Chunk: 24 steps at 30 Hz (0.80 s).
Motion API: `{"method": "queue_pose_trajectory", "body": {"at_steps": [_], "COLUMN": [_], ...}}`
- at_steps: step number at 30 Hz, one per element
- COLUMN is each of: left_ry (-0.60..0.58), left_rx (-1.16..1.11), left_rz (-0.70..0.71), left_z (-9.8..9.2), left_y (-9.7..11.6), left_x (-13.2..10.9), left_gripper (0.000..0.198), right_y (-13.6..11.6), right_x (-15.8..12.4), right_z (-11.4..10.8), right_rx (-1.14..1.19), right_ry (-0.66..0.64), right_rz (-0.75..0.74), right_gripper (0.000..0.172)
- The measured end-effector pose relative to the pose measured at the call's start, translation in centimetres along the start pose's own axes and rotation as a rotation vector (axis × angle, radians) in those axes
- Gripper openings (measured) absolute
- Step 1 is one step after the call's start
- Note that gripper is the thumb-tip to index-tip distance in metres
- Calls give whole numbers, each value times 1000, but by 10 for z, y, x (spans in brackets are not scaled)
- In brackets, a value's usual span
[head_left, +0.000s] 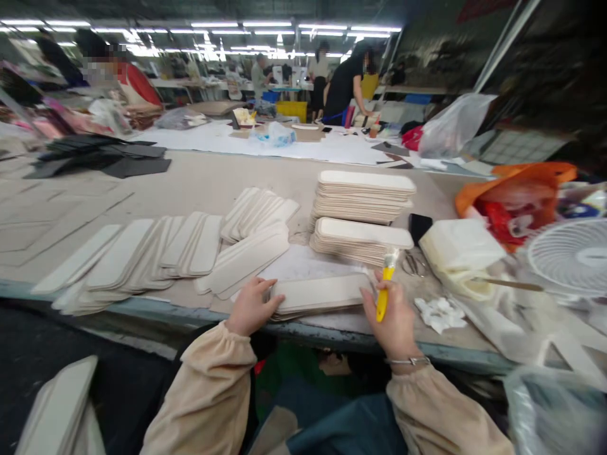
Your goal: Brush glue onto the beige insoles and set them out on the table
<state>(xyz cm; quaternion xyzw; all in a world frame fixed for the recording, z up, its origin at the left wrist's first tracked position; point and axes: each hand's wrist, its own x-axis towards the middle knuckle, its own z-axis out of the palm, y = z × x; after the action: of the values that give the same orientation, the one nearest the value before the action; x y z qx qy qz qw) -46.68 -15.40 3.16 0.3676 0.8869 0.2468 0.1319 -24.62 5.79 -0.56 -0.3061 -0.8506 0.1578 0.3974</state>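
A small stack of cream, rounded-end strips point(322, 294) lies at the near edge of the worktable point(190, 183). My left hand point(250, 307) grips the stack's left end, fingers curled over the top strip. My right hand point(395, 319) is at the stack's right end, closed round the yellow handle of a brush point(385, 282) whose pale bristles point up and away from me. The thumb of that hand touches the top strip's right end.
Two tall stacks of the same strips point(363, 215) stand just behind. Fanned strips point(142, 256) spread to the left. Scissors point(414, 265), a white container point(458, 253), a white fan point(571, 256) and an orange bag point(516, 189) sit right. People work at far tables.
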Motion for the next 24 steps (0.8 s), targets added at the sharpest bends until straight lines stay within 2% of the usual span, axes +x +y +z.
{"method": "queue_pose_trajectory", "body": {"at_steps": [6, 13, 20, 24], "left_ry": [4, 31, 41, 87], "left_rx": [-31, -69, -82, -65], "left_rz": [23, 34, 66, 142], "left_z": [3, 6, 9, -1], "left_y": [-4, -9, -14, -5], "left_x": [5, 7, 8, 13], "left_gripper": [54, 55, 54, 56], "right_y": [4, 6, 1, -7], "right_x": [-1, 2, 4, 11], "right_z": [3, 3, 4, 1], "right_rx": [44, 189, 458, 631], "right_ry": [-28, -14, 98, 135], "right_rz": [143, 225, 285, 284], "right_gripper": [29, 31, 36, 37]}}
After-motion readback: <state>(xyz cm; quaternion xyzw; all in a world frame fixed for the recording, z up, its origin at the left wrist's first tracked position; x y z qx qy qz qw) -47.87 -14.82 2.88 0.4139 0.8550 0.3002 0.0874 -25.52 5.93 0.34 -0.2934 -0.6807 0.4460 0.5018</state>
